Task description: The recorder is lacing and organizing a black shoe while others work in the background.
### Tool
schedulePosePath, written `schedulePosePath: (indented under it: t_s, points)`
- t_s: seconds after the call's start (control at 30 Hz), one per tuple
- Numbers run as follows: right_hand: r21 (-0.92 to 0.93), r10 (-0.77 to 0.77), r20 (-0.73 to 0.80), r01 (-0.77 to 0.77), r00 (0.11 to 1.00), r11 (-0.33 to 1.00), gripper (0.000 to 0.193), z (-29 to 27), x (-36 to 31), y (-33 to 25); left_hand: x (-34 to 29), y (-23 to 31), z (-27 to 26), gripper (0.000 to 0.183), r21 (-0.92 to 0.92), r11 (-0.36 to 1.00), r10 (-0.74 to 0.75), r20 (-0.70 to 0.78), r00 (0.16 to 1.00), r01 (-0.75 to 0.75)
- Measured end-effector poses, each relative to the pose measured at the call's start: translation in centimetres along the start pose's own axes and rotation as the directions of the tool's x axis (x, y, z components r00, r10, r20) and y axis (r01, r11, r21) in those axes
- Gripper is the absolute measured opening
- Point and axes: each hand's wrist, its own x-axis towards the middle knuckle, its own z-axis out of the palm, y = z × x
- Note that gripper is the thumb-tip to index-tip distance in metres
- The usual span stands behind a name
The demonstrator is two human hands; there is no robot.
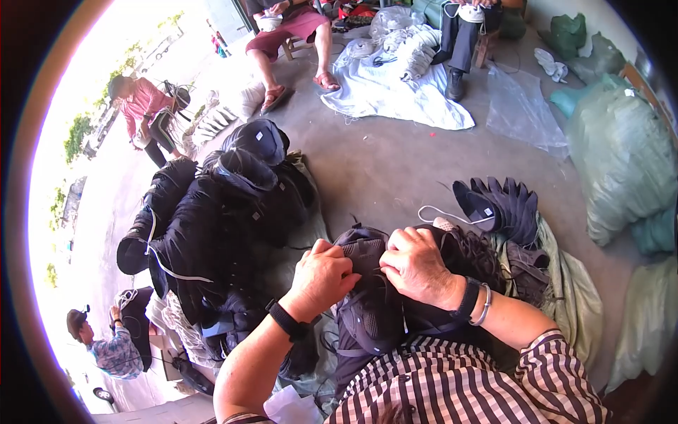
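A black mesh shoe upper [364,249] lies over my lap, between my two hands. My left hand [323,274] is closed, its fingertips pinching the upper's near left edge. Opposite it, my right hand [418,263] pinches the same upper with bent fingers. Whether a thin lace runs between the fingertips cannot be made out. Below my hands, another dark rounded mesh piece [373,319] rests against my legs. Just right of my right hand is a tangle of dark laces [472,256].
Tall nested stacks of black shoe uppers [205,212] with a white cord [152,247] stand at left. A smaller stack [505,208] lies at right on a pale sack [568,272]. Large green bags [621,155] line the right side. Several people sit farther off around a white sheet [402,92].
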Motion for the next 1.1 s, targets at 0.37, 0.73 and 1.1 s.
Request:
schedulePosePath:
  t_s: [0.37, 0.73, 1.1]
  points:
    - [-0.034, -0.156, 0.033, 0.158, 0.987, 0.987, 0.007, 0.6, 0.9, 0.4, 0.3, 0.3, 0.6, 0.017, -0.100, 0.994, -0.045, 0.003, 0.999, 0.045]
    - [0.214, -0.002, 0.020, -0.003, 1.000, 0.977, 0.003, 2.0, 0.2, 0.8, -0.3, -0.1, 1.8, 0.014, -0.155, 0.988, -0.029, -0.131, 0.991, 0.009]
    - [0.211, 0.098, -0.073, -0.081, 0.992, 0.974, 0.014, 2.9, -0.5, 0.0, -0.9, 0.3, 1.9, 0.009, -0.159, 0.987, -0.038, -0.154, 0.987, 0.014]
